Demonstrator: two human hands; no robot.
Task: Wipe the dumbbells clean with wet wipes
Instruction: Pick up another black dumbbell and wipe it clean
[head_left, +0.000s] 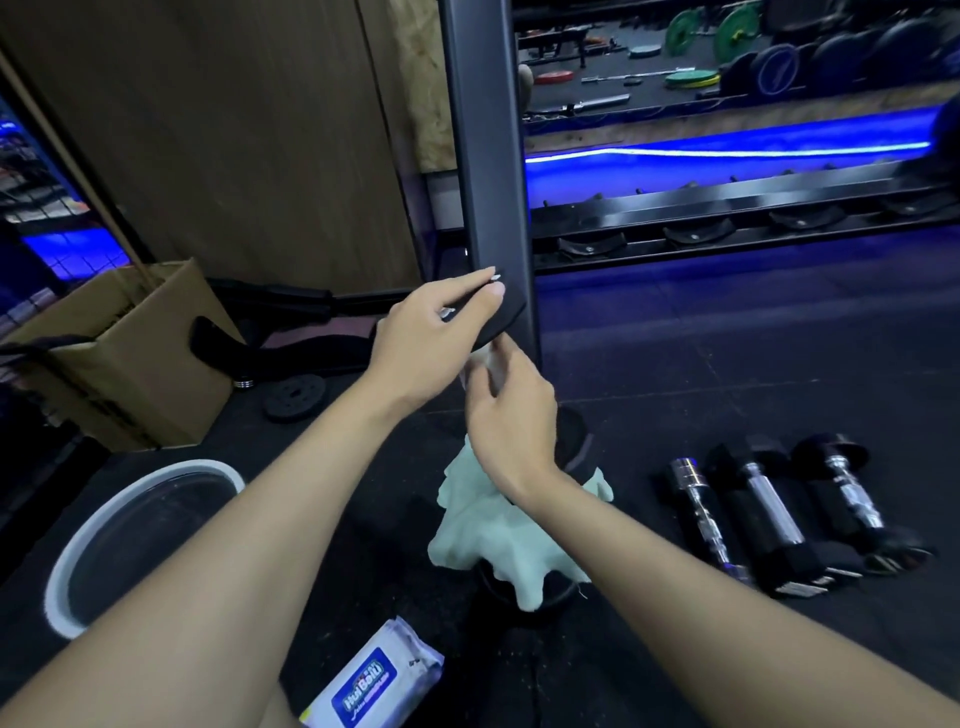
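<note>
My left hand (431, 332) holds the black top end of a dumbbell (498, 322) that stands upright on the floor in front of me. Just below it, my right hand (506, 421) pinches a white wet wipe (488, 364) against the dumbbell's underside. A pale green cloth (493, 535) is draped over the lower end of the dumbbell and hides it. Three more dumbbells (769, 519) with chrome handles lie side by side on the floor to the right. A pack of wet wipes (371, 680) lies near the bottom edge.
A white-rimmed round basin (78, 545) sits on the left. Behind it stands a cardboard box (130, 358). A small black weight plate (293, 397) lies on the floor. A dark upright post (488, 156) and a rack rail (727, 218) stand behind the dumbbell.
</note>
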